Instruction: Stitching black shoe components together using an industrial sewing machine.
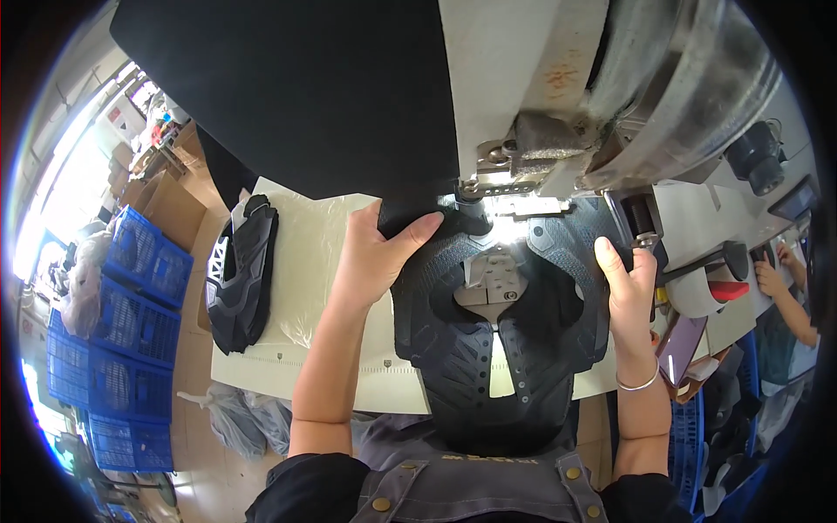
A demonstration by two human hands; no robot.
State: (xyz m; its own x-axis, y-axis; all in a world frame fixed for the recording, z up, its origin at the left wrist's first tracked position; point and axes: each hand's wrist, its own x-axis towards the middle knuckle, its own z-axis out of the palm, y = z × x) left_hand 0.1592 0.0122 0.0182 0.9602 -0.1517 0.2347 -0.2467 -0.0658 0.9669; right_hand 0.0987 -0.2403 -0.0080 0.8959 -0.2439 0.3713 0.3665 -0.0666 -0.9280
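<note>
A flat, black shoe upper [449,375] with a row of eyelets down each side of its open front lies spread on the pale sewing table [323,279]. Its far edge sits beneath the head of a sewing machine [532,157], under a bright light. My left hand [379,253] grips the upper's far left part, thumb on top and the other fingers mostly hidden. On the right side, my right hand [628,292] holds the other edge between thumb and fingers. The near end of the upper hangs over the table edge toward my apron [471,479].
A stack of black shoe uppers [244,270] lies on the table's left. Blue crates [135,349] stand on the left floor beside cardboard boxes [170,205]. A purple phone [684,344] and a black thread spool [643,213] are at right. Another person's hand [772,281] shows far right.
</note>
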